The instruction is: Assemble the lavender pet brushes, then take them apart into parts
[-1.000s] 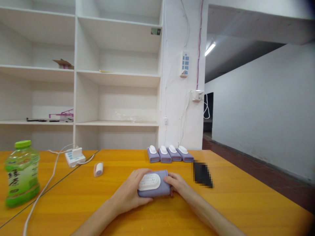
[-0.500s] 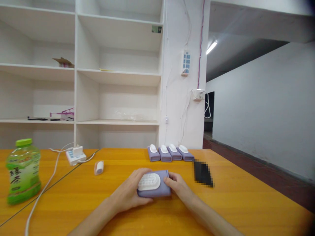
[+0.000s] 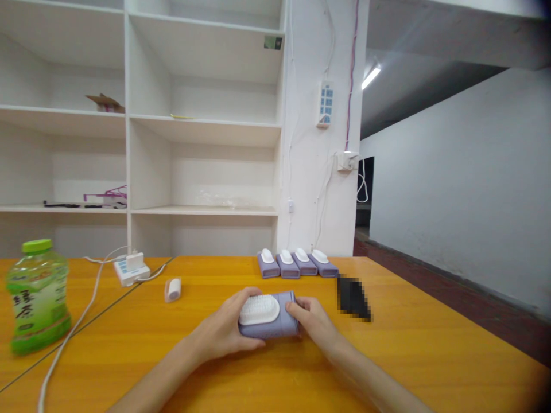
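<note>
One clear, green-capped plastic bottle (image 3: 38,298) stands far left on an orange wooden worktop (image 3: 241,384). At centre, the left hand (image 3: 226,327) curls round a lilac box (image 3: 269,329) bearing a white studded oval (image 3: 260,310), held at both ends probably for steadiness. Behind, four similar lilac boxes (image 3: 288,272) line up, seemingly set out of the way. The right hand (image 3: 316,324) pinches the held box's right end, thumb uppermost.

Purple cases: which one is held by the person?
The nearest purple case, held in the left hand and right hand; the other four cases lie together near the far edge of the table.
</note>
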`<state>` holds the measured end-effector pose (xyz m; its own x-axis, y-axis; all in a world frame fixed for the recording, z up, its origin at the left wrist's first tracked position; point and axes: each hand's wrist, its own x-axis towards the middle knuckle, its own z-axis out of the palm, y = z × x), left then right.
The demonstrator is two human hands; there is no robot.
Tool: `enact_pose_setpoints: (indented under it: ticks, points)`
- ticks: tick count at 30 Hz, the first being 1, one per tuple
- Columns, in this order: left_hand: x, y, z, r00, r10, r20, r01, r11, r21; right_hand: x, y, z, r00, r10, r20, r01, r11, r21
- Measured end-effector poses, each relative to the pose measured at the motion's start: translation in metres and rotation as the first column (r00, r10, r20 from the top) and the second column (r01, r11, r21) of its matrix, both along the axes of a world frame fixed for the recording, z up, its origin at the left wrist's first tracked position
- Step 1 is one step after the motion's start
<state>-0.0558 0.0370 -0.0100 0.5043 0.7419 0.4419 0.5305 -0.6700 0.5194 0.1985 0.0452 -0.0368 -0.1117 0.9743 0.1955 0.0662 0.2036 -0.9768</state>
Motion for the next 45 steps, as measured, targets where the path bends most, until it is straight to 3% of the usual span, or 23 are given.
enact_pose_setpoints:
  ticks: [5, 12, 17, 23, 33, 39, 42, 45]
  points:
    - [-0.01, 0.005, 0.002, 0.999, 0.013, -0.035, -0.011, 0.999, 0.049, 0.013, 0.003, 0.004, 0.999, -0.032, -0.006, 0.032, 0.999, -0.019]
    - [-0.012, 0.006, -0.002, 1.0, -0.011, -0.026, 0.012, 0.997, 0.074, 0.017, 0.013, -0.006, 1.0, -0.003, 0.019, 0.004, 0.999, -0.044]
    - [-0.02, 0.012, -0.002, 0.997, 0.042, -0.057, -0.04, 0.999, 0.033, 0.028, 0.02, -0.005, 0.999, -0.037, 0.028, 0.039, 0.997, -0.068]
    - [-0.025, 0.016, 0.0, 0.996, 0.037, -0.078, -0.038, 0.999, -0.014, 0.045, 0.026, 0.001, 0.988, -0.033, 0.152, 0.058, 0.985, -0.164]
    - [-0.016, 0.003, 0.009, 0.997, -0.002, -0.075, -0.007, 0.993, -0.119, 0.025, 0.005, 0.013, 0.968, -0.085, 0.238, 0.147, 0.956, -0.253]
    - [-0.027, 0.003, 0.02, 0.994, 0.033, -0.109, -0.045, 0.993, -0.113, 0.04, 0.015, 0.013, 0.941, -0.161, 0.299, 0.232, 0.948, -0.219]
    - [-0.031, 0.009, 0.017, 0.993, 0.032, -0.112, -0.044, 0.994, -0.099, 0.046, 0.018, 0.013, 0.931, -0.16, 0.329, 0.236, 0.95, -0.205]
    - [-0.042, 0.021, 0.012, 0.987, 0.104, -0.126, -0.112, 0.992, -0.059, 0.05, 0.018, 0.013, 0.913, -0.163, 0.374, 0.244, 0.953, -0.182]
